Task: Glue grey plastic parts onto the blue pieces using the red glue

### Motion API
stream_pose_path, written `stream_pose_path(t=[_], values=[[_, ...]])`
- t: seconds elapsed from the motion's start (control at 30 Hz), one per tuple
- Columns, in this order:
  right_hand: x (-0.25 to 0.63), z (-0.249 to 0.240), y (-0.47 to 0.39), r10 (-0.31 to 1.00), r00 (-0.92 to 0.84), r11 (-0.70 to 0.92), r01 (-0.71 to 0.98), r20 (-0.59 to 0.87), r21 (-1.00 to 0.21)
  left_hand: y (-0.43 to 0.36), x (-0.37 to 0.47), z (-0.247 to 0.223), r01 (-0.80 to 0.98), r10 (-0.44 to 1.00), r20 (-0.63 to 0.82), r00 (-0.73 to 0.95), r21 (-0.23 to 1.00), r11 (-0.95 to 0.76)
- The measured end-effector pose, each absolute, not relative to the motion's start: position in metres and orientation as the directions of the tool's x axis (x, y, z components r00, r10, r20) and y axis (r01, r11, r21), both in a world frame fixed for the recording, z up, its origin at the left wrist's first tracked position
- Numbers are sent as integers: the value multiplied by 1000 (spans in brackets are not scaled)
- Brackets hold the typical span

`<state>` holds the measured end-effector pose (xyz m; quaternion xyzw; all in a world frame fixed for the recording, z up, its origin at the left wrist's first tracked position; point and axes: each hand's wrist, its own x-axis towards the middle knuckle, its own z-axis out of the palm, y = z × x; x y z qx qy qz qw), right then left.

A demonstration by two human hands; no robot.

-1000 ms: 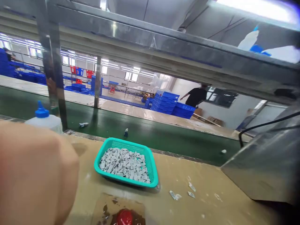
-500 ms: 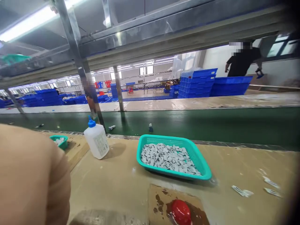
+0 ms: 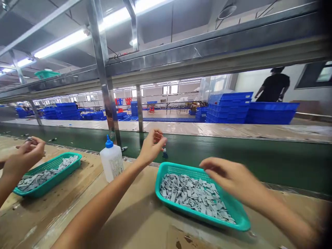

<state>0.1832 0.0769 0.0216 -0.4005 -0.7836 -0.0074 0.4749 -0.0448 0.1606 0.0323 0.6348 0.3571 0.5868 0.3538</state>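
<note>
My left hand (image 3: pixel 152 148) reaches out over the green conveyor belt, fingers curled with the thumb apart and nothing visible between them. Just beside it on the belt stands a small dark part with a pale top (image 3: pixel 165 153), with no grip on it. My right hand (image 3: pixel 226 173) hovers above the right back rim of a teal basket (image 3: pixel 202 215), its thumb and fingers apart and no object visible in it. Many small grey plastic pieces (image 3: pixel 192 195) lie heaped in that basket. Left of it a white squeeze bottle with a blue cap (image 3: pixel 110 160) stands upright, beyond my left forearm.
At the left, a co-worker's hands (image 3: pixel 27 152) hold a small part above another teal basket (image 3: pixel 52 178) of grey pieces. Metal posts (image 3: pixel 100 52) rise beyond the bottle. Across the belt are stacked blue crates (image 3: pixel 228 107) and a person in black (image 3: pixel 275 84).
Both my hands are now in view over the belt and basket. The view has tilted up, so the red lump and the loose parts at the right are out of sight.
</note>
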Motion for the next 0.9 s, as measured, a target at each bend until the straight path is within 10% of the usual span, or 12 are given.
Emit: stream_pose_path(t=[0.1,0.4,0.63,0.8,0.9], values=[[183,6,87,892,-401,412,911,207,-12,196,-25,9,170,933,347,98,918,-359],[178,-13,95,941,-327,315,941,86,125,227,-25,-36,218,988,154,4,964,-151],[191,-1,92,946,-288,290,957,149,14,134,-46,-5,-193,995,76,-57,978,-86],[172,20,49,857,-291,483,741,426,-465,48,-30,14,-386,924,17,382,911,143],[154,26,10,751,-303,625,613,587,-483,23,-16,10,-269,849,-65,525,934,237]])
